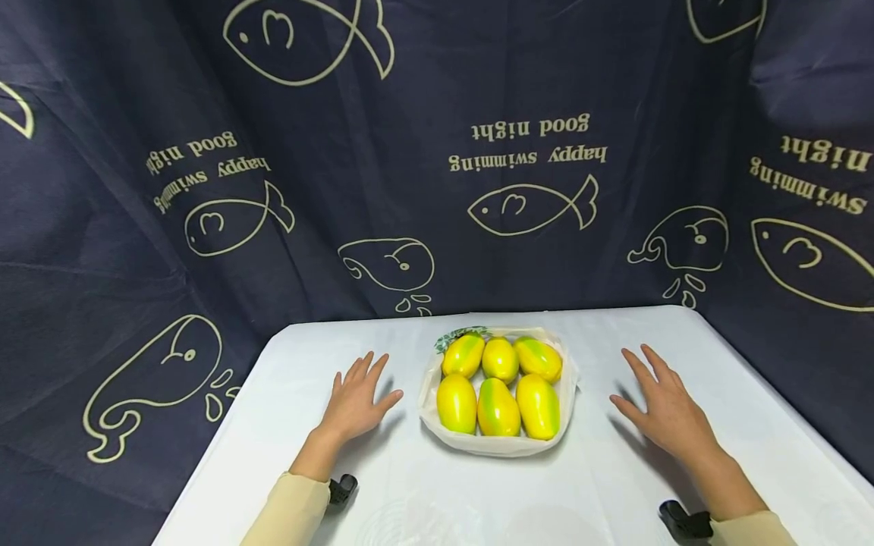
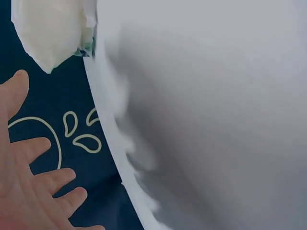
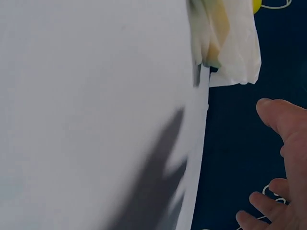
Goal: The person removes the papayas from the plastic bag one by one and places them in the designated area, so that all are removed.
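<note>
A white plastic bag (image 1: 501,446) with its rim rolled down sits mid-table, and several yellow-green mangoes (image 1: 498,408) lie inside it in two rows. To the bag's left, my left hand (image 1: 355,406) is held over the table with fingers spread, touching nothing. My right hand (image 1: 672,413) hovers on the other side, fingers extended and apart from the bag. In the left wrist view, the bag (image 2: 53,33) shows beyond the thumb of the left hand (image 2: 29,191). The right wrist view has the bag (image 3: 242,52) above the right hand's thumb (image 3: 278,112).
A white cloth covers the table (image 1: 410,493). Behind it and along the sides hangs a dark blue curtain (image 1: 437,83) printed with fish, whales and upside-down lettering. Black wrist devices sit on the left wrist (image 1: 341,489) and right wrist (image 1: 683,522), by beige sleeves.
</note>
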`<state>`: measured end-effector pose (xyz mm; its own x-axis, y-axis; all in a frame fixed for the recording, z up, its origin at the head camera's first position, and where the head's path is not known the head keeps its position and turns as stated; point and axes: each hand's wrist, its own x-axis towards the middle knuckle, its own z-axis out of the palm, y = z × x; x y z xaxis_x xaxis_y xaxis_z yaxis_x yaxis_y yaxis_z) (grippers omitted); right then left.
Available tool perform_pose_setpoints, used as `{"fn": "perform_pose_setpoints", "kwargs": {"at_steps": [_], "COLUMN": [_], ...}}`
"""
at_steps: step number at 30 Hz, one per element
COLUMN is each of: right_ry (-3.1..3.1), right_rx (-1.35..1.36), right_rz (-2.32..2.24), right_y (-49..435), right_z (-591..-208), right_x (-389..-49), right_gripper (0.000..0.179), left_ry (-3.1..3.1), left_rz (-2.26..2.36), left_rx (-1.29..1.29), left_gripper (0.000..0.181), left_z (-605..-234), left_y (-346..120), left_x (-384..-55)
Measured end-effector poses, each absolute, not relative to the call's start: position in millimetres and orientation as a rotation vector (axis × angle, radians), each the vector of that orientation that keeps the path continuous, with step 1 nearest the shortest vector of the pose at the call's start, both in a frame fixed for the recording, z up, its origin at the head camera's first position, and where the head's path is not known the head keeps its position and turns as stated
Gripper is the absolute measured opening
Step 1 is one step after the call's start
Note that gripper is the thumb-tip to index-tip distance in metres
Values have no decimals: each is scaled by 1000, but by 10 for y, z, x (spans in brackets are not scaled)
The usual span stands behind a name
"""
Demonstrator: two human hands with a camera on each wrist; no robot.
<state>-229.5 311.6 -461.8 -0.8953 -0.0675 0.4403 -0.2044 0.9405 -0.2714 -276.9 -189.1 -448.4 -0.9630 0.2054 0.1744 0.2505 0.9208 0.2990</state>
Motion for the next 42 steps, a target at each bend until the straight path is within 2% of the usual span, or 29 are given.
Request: {"fn": "perform_pose_setpoints", "kwargs": {"at_steps": [9,25,32,42], "right_ry": [-2522,-2404,-2443,-2474], "right_rx": [268,387,443,553], "right_rz": [620,863,972,1152], "right_y": [3032,2558,2376,2187], "right_z": [-4575,-4396,-4431,-4430], "right_x": [-2285,-2246,-2222,-2276], "right_gripper": [83,75,75,70], "left_ry": [-2893,-2668,-2505,-2456], "left_rz": [-595,-1323,-1753,-1909], "left_rx": [-359,-320,-197,-79], "left_gripper": [66,49,48,47], "left_z": [-4498,-4458,-4548,-4592], "left_y": [-1747,-1340,-1211,-1109], "left_x": [-2837,-2958,-2978,-3066]}}
